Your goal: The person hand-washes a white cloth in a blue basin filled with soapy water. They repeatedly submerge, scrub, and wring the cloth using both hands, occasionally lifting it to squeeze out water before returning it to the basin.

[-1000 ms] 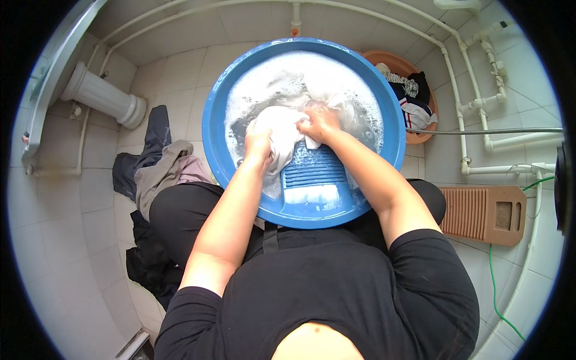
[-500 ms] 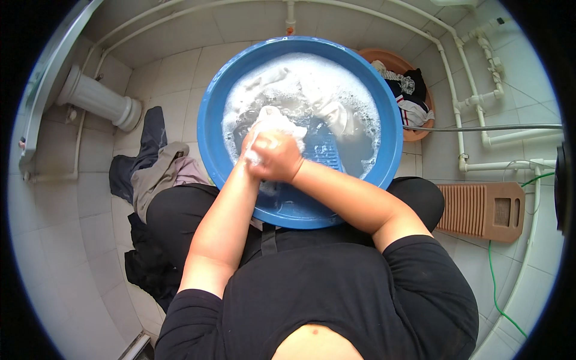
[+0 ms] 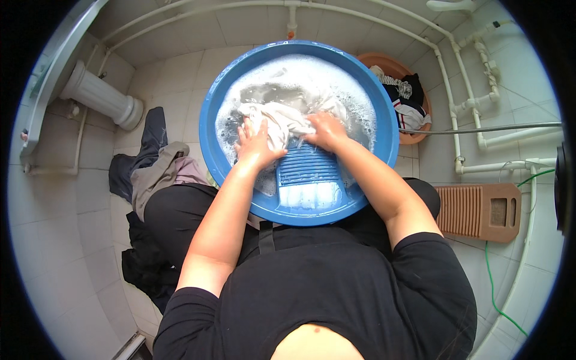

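A wet white garment (image 3: 279, 120) lies bunched in the suds of a big round blue basin (image 3: 207, 120) between my knees. My left hand (image 3: 252, 144) rests at the near left side of the garment, its fingers spread against the cloth. On the other side, my right hand (image 3: 327, 131) grips the garment's right end, fingers curled onto it. Just below both hands slopes the basin's ribbed washboard section (image 3: 309, 171), wet and bare on top. White foam (image 3: 300, 69) covers much of the cloudy water, hiding what lies beneath.
Dark and grey-brown clothes (image 3: 153, 168) lie on the floor at left. An orange-brown basin (image 3: 366, 58) with more clothes stands behind at right. To my right lies a brown washboard (image 3: 474, 210) beside a green cord (image 3: 493, 288). White pipes (image 3: 447, 90) line the walls.
My hands were pressed together around the bunched white garment above the basin's left half. Now they are apart, and the garment is lower and spread wider. The ribbed section is more exposed.
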Action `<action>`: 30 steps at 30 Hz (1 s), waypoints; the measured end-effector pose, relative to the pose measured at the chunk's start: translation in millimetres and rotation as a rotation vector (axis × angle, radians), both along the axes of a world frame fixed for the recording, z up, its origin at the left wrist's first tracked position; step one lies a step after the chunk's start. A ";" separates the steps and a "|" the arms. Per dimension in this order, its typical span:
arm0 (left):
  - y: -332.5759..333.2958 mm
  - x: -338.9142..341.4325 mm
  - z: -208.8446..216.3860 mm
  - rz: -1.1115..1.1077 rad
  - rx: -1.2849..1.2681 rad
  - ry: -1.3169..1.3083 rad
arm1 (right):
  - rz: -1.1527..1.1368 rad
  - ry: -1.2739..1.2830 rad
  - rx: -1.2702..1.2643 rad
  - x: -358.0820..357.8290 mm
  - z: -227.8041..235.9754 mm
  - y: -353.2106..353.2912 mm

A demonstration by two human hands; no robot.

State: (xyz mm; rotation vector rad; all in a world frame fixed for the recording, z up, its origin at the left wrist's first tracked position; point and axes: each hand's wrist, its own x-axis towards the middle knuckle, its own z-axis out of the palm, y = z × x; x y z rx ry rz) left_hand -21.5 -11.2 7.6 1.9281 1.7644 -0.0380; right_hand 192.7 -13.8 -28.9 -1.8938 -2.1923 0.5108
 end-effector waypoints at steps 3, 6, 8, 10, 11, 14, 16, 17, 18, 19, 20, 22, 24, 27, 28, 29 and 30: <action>3.6 -8.2 8.6 -0.023 -0.020 0.123 | -0.253 -0.050 -0.178 6.7 1.4 18.8; -1.4 -10.6 16.5 0.029 0.076 0.103 | -0.261 0.558 -0.076 -1.8 39.2 17.9; -4.9 -8.3 14.6 -0.030 0.219 0.002 | -0.246 0.977 -0.083 -22.8 74.9 13.7; -7.7 -5.8 14.5 -0.086 0.337 -0.171 | -0.176 1.315 -0.101 -45.6 112.7 7.3; -2.0 -9.5 6.8 -0.064 0.359 -0.275 | -0.111 1.403 -0.112 -54.9 132.3 4.3; 15.5 -25.7 -9.6 -0.043 0.321 -0.372 | -0.034 1.655 -0.098 -66.9 189.1 -11.4; 0.3 -14.7 3.7 0.090 0.468 -0.371 | 0.133 1.791 -0.142 -57.0 204.3 -14.1; -5.6 -11.5 8.9 0.158 0.540 -0.369 | 0.127 1.827 -0.173 -54.1 212.8 -18.7; -3.8 -11.6 10.7 0.074 0.539 -0.462 | 0.121 1.863 -0.204 -52.5 219.5 -22.5; 0.4 -12.7 12.6 -0.010 0.537 -0.554 | 0.131 1.870 -0.209 -50.9 220.0 -23.1; 2.5 -12.7 14.2 -0.093 0.530 -0.645 | 0.139 1.877 -0.216 -49.4 218.8 -23.5; 5.2 -11.1 20.5 0.135 0.158 -0.883 | 0.106 1.867 -0.189 -44.2 212.1 -23.5; 10.7 -9.5 27.0 0.366 -0.226 -1.098 | 0.031 1.826 -0.119 -29.5 199.6 -23.7; 22.5 -17.2 36.6 0.303 -0.441 -1.626 | -0.205 1.665 -0.060 2.3 158.2 -30.2; 17.0 -17.4 53.8 0.350 -0.404 -1.597 | -0.336 1.601 -0.033 7.4 138.2 -31.6; 16.5 -19.4 60.8 0.343 -0.376 -1.664 | -0.436 1.459 -0.140 6.5 128.1 -37.7; 17.1 -21.4 64.3 0.334 -0.349 -1.731 | -0.532 1.311 -0.241 3.9 118.5 -45.6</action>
